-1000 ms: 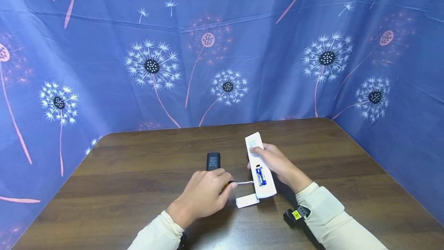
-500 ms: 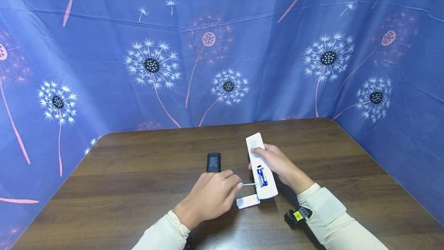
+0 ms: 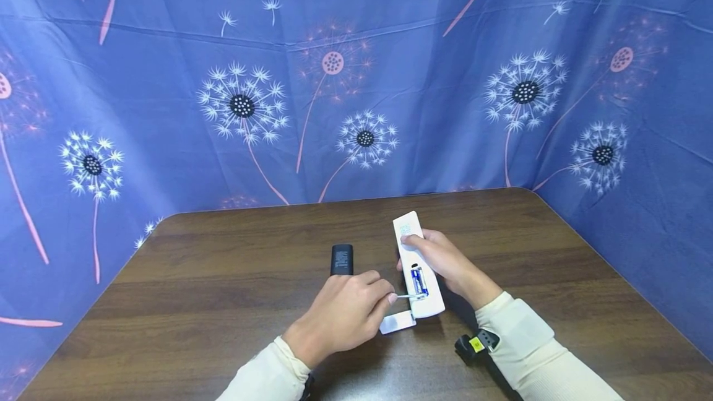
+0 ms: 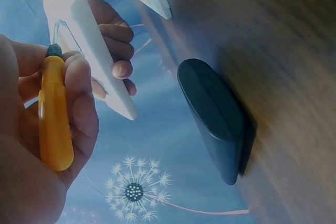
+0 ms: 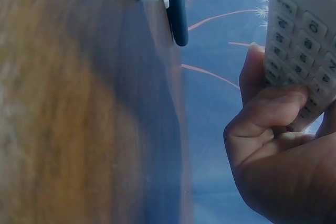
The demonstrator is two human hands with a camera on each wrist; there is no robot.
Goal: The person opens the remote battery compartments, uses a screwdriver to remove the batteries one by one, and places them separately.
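In the head view my right hand (image 3: 445,262) grips a white remote control (image 3: 409,257), back side up, thumb on its upper back. Blue batteries (image 3: 419,281) lie in its uncovered battery compartment. My left hand (image 3: 342,317) holds a screwdriver, whose yellow-orange handle (image 4: 56,116) shows between curled fingers in the left wrist view. Its thin metal shaft (image 3: 408,296) reaches across to the lower end of the batteries. The remote's button side faces the right wrist camera, with fingers bent against the keys. Below the remote lies the white battery cover (image 3: 397,323) on the table.
A black oblong case (image 3: 342,258) with small print stands on the brown wooden table (image 3: 223,277) just beyond my left hand. Behind the table hangs a blue dandelion-patterned cloth (image 3: 301,79). A black strap device (image 3: 476,345) sits at my right wrist.
My left hand has moved right, bringing the screwdriver's shaft from the remote's left edge over the lower end of the battery compartment. The right hand and remote stay nearly in place.
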